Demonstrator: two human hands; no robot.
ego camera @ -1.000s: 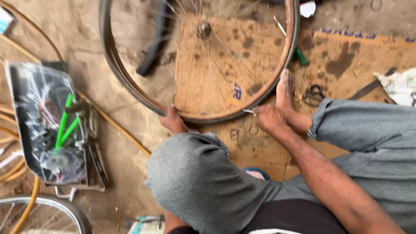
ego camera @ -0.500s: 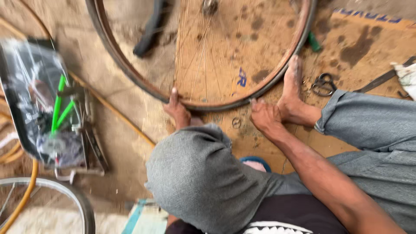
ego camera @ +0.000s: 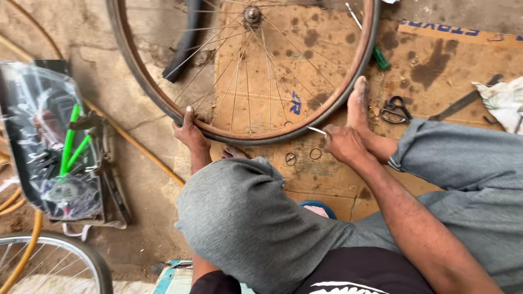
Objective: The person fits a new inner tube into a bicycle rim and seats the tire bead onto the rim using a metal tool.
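The bicycle wheel [ego camera: 245, 71] lies flat on the stained cardboard sheet [ego camera: 436, 60] spread over the floor, its hub toward the cardboard's far edge. The left hand [ego camera: 190, 133] clasps the near-left part of the rim, fingers curled over it. The right hand [ego camera: 343, 144] is pinched shut on a thin metal spoke [ego camera: 317, 130] at the near rim. A bare foot [ego camera: 358, 103] presses against the rim's right side. Scissors [ego camera: 395, 109] lie near the cardboard's right edge.
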